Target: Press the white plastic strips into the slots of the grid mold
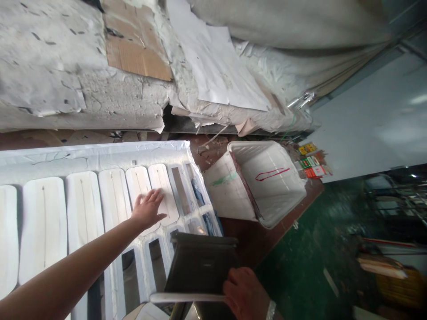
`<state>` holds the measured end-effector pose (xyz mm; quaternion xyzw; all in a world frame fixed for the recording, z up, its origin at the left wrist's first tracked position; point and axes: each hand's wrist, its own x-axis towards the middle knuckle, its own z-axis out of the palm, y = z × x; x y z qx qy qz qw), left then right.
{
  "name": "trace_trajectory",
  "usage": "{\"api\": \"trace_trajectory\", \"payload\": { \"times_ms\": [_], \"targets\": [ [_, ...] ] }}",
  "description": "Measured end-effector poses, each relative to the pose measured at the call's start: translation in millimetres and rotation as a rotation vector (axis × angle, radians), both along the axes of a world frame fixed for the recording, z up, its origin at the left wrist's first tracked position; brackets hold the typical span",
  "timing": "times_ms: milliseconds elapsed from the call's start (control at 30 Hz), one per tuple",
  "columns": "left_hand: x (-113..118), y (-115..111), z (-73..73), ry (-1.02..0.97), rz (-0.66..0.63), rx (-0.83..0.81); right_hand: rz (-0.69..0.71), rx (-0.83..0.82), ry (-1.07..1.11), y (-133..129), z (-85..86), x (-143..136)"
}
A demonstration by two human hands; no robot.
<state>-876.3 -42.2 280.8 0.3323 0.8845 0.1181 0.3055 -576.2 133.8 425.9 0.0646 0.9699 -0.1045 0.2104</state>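
My left hand [148, 209] reaches forward with fingers spread and rests flat on a white oblong piece [138, 186] lying in a slot of a long white moulded tray [100, 153]. Several such white pieces fill the slots to the left, while slots to the right and nearer me are open. My right hand [245, 291] grips the lower edge of a dark flat rectangular panel [200, 264], held tilted above the tray's near right corner.
A white tub [283, 195] marked with a red line stands to the right on the brown floor. A paper- and cardboard-covered bench [133, 58] runs behind the tray. Small coloured packets [312, 162] lie beyond the tub, and the green floor [307, 262] stretches right.
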Motion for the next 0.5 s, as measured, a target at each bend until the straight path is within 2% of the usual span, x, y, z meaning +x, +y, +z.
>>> {"api": "trace_trajectory", "payload": {
  "times_ms": [67,100,133,167,200,267,333,400,467,500],
  "targets": [
    [19,-10,24.0,-0.290,0.093,0.226,0.137,-0.005,-0.087,-1,4.7,-22],
    [31,-15,37.0,-0.511,0.082,0.353,0.196,0.002,-0.121,0,6.2,-35],
    [45,-20,49.4,-0.765,0.022,0.421,0.245,0.010,-0.138,1,7.4,-47],
    [59,-23,60.3,-0.908,-0.030,0.439,0.284,0.023,-0.128,3,8.8,-59],
    [72,-25,69.0,-0.901,-0.094,0.453,0.310,0.045,-0.092,4,10.6,-71],
    [93,-23,78.4,-0.813,-0.138,0.438,0.342,0.086,0.031,9,15.0,-90],
    [104,-15,77.9,-0.722,-0.158,0.418,0.342,0.106,0.181,14,18.9,-102],
    [109,-5,71.0,-0.626,-0.161,0.424,0.308,0.103,0.308,19,18.5,-107],
    [112,6,62.6,-0.507,-0.116,0.450,0.162,0.085,0.434,22,10.7,-107],
    [113,12,59.2,-0.471,-0.066,0.465,0.019,0.064,0.499,22,3.7,-107]
  ]
}}
